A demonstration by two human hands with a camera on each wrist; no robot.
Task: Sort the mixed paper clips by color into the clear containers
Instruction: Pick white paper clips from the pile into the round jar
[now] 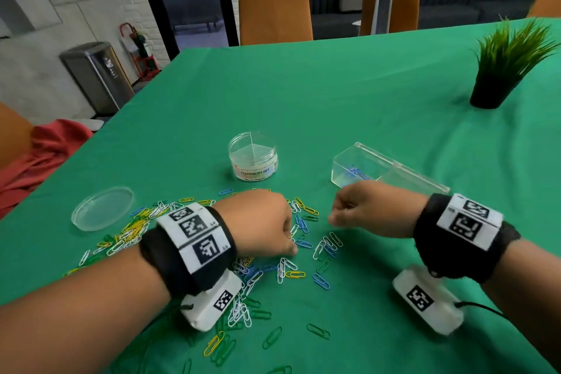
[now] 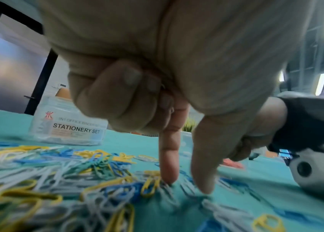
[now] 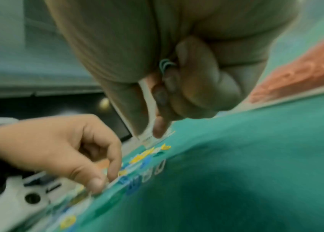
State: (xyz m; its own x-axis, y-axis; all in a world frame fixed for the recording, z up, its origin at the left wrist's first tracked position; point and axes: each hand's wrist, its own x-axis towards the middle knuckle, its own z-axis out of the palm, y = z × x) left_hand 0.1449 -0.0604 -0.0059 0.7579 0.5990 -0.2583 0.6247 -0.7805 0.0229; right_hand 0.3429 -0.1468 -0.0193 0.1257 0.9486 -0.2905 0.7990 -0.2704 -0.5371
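Two hands work low over the green tablecloth as I watch the feeds. My left hand has its index finger and thumb pointing down into the loose scatter of blue, white, yellow and green wire paper clips, the fingertips touching the cloth among them while the other fingers curl into the palm; I cannot tell whether a clip is caught between the two tips. My right hand hovers just right of the pile, fingers curled, and the right wrist view shows the looped ends of green paper clips tucked between the curled fingers and the palm, with the index finger pointing down. Behind that hand stands the clear rectangular acrylic box, divided into compartments, with a few blue clips lying in its left compartment. Beyond the pile sits the round clear plastic tub labelled "STATIONERY SET", with inner dividers. Its round clear lid lies flat on the cloth to the left of the clips. At the far right of the table stands a small grass plant in a black pot.
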